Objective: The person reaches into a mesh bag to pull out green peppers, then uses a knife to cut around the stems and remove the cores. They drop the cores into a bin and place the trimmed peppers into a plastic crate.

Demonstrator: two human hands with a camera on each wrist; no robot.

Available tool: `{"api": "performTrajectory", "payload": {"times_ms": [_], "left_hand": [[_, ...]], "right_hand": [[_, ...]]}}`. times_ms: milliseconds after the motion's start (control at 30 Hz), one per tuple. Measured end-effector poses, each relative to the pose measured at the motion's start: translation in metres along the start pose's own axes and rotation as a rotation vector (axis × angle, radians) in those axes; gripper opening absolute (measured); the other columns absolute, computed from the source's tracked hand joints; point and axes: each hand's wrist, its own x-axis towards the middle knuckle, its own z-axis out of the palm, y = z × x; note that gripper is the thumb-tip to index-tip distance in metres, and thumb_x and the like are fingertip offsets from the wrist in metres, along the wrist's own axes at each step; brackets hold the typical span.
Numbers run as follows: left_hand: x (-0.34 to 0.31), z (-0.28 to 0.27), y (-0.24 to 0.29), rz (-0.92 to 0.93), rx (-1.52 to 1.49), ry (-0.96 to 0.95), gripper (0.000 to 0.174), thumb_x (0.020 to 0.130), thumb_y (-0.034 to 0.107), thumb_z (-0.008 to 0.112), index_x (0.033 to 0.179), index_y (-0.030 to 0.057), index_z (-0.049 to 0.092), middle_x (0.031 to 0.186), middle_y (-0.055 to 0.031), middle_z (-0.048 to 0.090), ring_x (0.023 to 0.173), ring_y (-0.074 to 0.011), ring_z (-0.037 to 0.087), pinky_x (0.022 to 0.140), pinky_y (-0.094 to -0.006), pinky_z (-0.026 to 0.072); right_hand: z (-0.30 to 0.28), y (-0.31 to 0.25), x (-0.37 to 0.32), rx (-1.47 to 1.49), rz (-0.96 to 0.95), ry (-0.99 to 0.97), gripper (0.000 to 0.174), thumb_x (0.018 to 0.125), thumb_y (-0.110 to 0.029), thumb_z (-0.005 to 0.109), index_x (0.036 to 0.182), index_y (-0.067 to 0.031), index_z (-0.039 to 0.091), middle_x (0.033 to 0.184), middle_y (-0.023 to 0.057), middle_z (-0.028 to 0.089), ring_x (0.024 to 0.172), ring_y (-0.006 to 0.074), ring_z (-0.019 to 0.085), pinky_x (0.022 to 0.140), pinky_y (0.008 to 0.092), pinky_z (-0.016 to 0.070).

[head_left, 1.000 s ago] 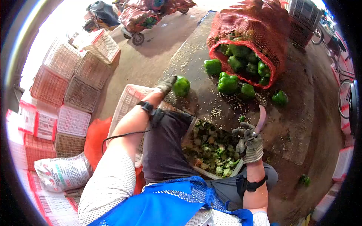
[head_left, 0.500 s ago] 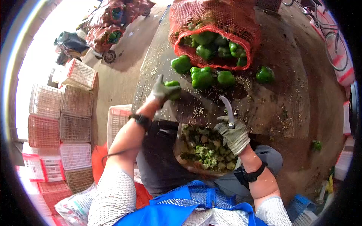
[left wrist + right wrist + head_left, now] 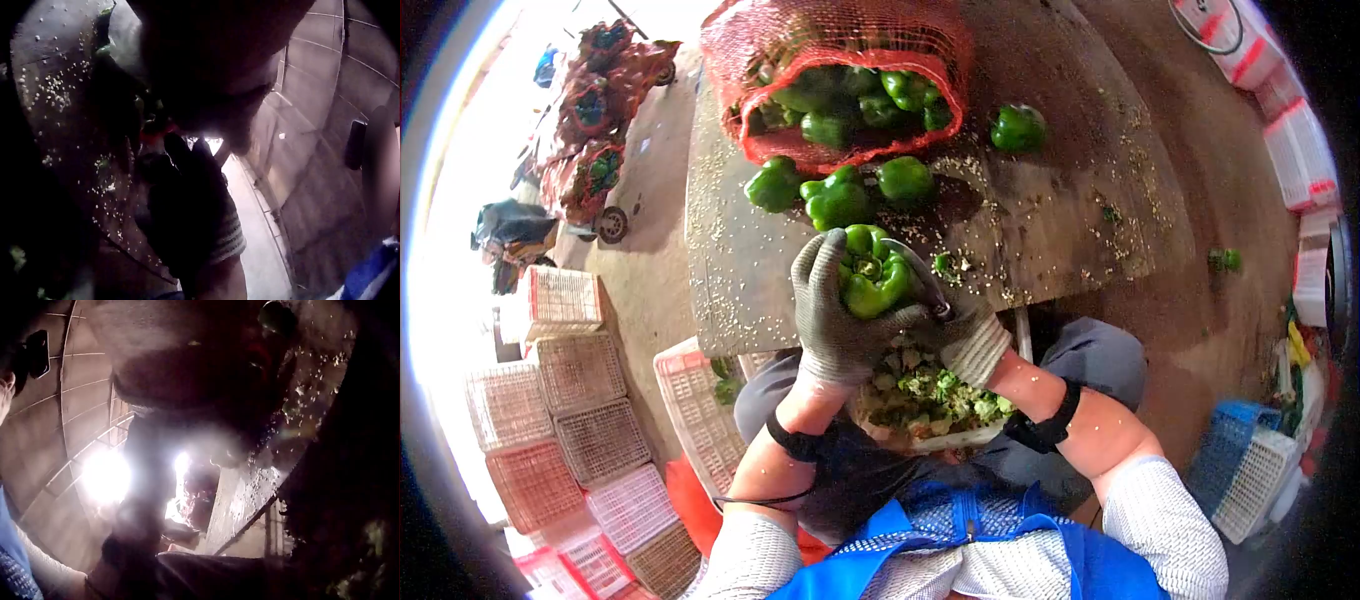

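In the head view my gloved left hand [image 3: 835,320] grips a green bell pepper [image 3: 878,285] with its stem end facing up. My gloved right hand [image 3: 970,338] holds a curved knife [image 3: 922,268], whose blade lies along the pepper's right side. Both hands meet just below the pepper, over the table's near edge. Three more bell peppers [image 3: 837,200] lie in a row just beyond, and another pepper [image 3: 1018,128] sits farther right. Beneath the hands, a bin of green trimmings [image 3: 945,400] stands between the knees. Both wrist views are dark, with the pepper hard to make out.
A red mesh sack [image 3: 900,45] spills its mouth of peppers toward me on the wooden table [image 3: 1080,240], strewn with pale seeds. A crate [image 3: 695,400] stands at the left knee. Stacked crates [image 3: 575,370] rise farther left, and a blue crate [image 3: 1230,445] is at right.
The left hand picked up the pepper from the table and brought it back toward the body. The right hand moved left with the knife to meet it. The head view shifted right.
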Motion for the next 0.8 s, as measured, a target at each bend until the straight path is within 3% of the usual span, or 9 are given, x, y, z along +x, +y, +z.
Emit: {"api": "performTrajectory", "payload": {"times_ms": [67,200,267,400,500,567,600,700,800], "left_hand": [[0.004,0.001,-0.001,0.07,0.047,-0.018,0.094,0.058,0.023,0.093,0.135,0.0007,0.042,0.125,-0.0166,0.049,0.117,-0.0342,0.05,0.101,-0.0425,0.0427],[0.013,0.007,-0.006,0.118,0.011,-0.033,0.088,0.054,0.02,0.093,0.129,0.0032,0.05,0.126,-0.0174,0.049,0.117,-0.0367,0.05,0.101,-0.0429,0.0428],[0.021,0.005,-0.007,0.178,0.046,-0.046,0.089,0.054,0.029,0.094,0.127,0.0039,0.05,0.123,-0.0189,0.053,0.112,-0.039,0.053,0.097,-0.0467,0.0452],[0.024,0.002,-0.009,0.189,0.033,-0.056,0.091,0.053,0.028,0.094,0.128,0.0042,0.049,0.123,-0.0193,0.053,0.115,-0.0396,0.052,0.099,-0.0465,0.0448],[0.023,0.004,-0.008,0.228,0.001,0.039,0.094,0.053,0.028,0.094,0.13,0.0048,0.047,0.125,-0.0193,0.052,0.117,-0.039,0.051,0.101,-0.0451,0.0438],[0.022,0.009,-0.008,0.174,-0.086,0.169,0.095,0.053,0.028,0.095,0.132,0.0056,0.045,0.126,-0.0193,0.051,0.119,-0.0383,0.05,0.102,-0.0442,0.0428],[0.02,0.008,-0.003,0.165,-0.097,0.193,0.092,0.061,0.027,0.092,0.134,0.004,0.043,0.128,-0.0166,0.05,0.12,-0.032,0.05,0.104,-0.0411,0.0408],[0.021,0.014,0.016,-0.113,-0.427,0.348,0.085,0.071,0.028,0.087,0.136,0.0009,0.041,0.129,-0.0135,0.049,0.12,-0.0258,0.049,0.104,-0.0383,0.0396],[0.035,0.014,0.007,-0.331,-0.824,0.402,0.073,0.088,0.047,0.068,0.137,-0.0006,0.041,0.128,-0.0115,0.052,0.118,-0.0234,0.051,0.103,-0.0361,0.0404]], "right_hand": [[0.002,0.004,0.002,0.011,-0.045,0.017,0.057,0.087,-0.021,0.069,0.138,-0.0062,0.048,0.135,0.0136,0.055,0.123,0.0258,0.052,0.107,0.0386,0.0394],[0.004,0.011,0.005,-0.237,-0.067,0.041,0.058,0.084,-0.02,0.073,0.135,-0.0053,0.051,0.131,0.0138,0.058,0.123,0.0267,0.052,0.107,0.0378,0.0393],[0.008,0.018,0.005,-0.057,-0.049,0.062,0.056,0.085,-0.022,0.072,0.134,-0.0053,0.052,0.13,0.0143,0.059,0.121,0.0277,0.053,0.108,0.0387,0.039],[0.01,0.013,0.002,0.058,0.106,0.041,0.054,0.087,-0.028,0.069,0.134,-0.0067,0.053,0.128,0.0149,0.06,0.119,0.0282,0.056,0.107,0.0398,0.0403],[0.017,0.014,0.009,-0.144,-0.082,0.108,0.041,0.09,-0.03,0.063,0.124,-0.0085,0.06,0.117,0.0152,0.064,0.11,0.0305,0.06,0.099,0.0424,0.0449],[0.018,-0.004,0.01,-0.33,-0.075,0.056,0.031,0.09,-0.029,0.06,0.113,-0.0087,0.063,0.108,0.0151,0.066,0.103,0.033,0.061,0.093,0.0438,0.0464],[0.02,-0.008,0.011,-0.372,-0.058,0.046,0.028,0.089,-0.028,0.058,0.108,-0.0088,0.064,0.104,0.0152,0.066,0.1,0.034,0.06,0.091,0.0442,0.0467],[0.028,-0.01,0.014,-0.399,0.016,0.031,0.021,0.088,-0.025,0.054,0.095,-0.009,0.066,0.093,0.0154,0.065,0.092,0.0366,0.06,0.085,0.0448,0.0468],[0.046,0.04,0.013,-0.569,-0.08,0.067,0.014,0.091,-0.017,0.054,0.089,-0.005,0.059,0.084,0.0093,0.062,0.077,0.0254,0.058,0.071,0.0363,0.048]]}}
